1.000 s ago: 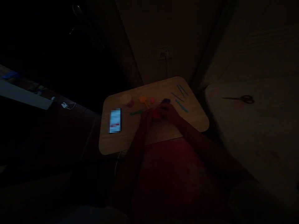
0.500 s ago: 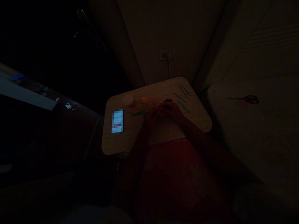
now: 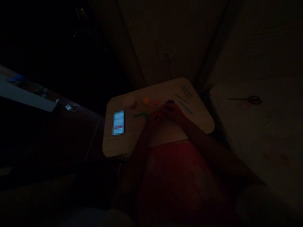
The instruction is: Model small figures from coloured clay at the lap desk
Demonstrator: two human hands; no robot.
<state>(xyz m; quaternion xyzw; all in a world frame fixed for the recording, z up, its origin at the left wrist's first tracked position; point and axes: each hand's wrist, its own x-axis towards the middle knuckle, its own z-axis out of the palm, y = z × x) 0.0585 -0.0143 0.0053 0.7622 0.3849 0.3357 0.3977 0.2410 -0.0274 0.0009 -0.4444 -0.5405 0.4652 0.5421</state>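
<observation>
The room is dim. My left hand (image 3: 152, 119) and my right hand (image 3: 172, 112) meet over the middle of a small rounded wooden board (image 3: 161, 132), with a red lump (image 3: 161, 114), probably modelling clay, mostly hidden between them. A dark purple piece (image 3: 170, 101) sits just beyond my right fingers. A green strip (image 3: 140, 115) lies left of my left hand, and an orange spoon-shaped tool (image 3: 146, 101) and a small pink ball (image 3: 155, 101) lie beyond it. Several thin teal sticks (image 3: 185, 99) lie to the right.
A pale round tub (image 3: 130, 102) and a phone with a lit, blurred screen (image 3: 118, 123) stand at the board's left. A wall socket with a cable (image 3: 168, 55) is behind. Scissors (image 3: 251, 100) lie on a pale padded surface (image 3: 255, 142) to the right.
My hands have closed in around the red lump since the oldest frame, so less of it shows. The view has shifted slightly, and the picture has dimmed.
</observation>
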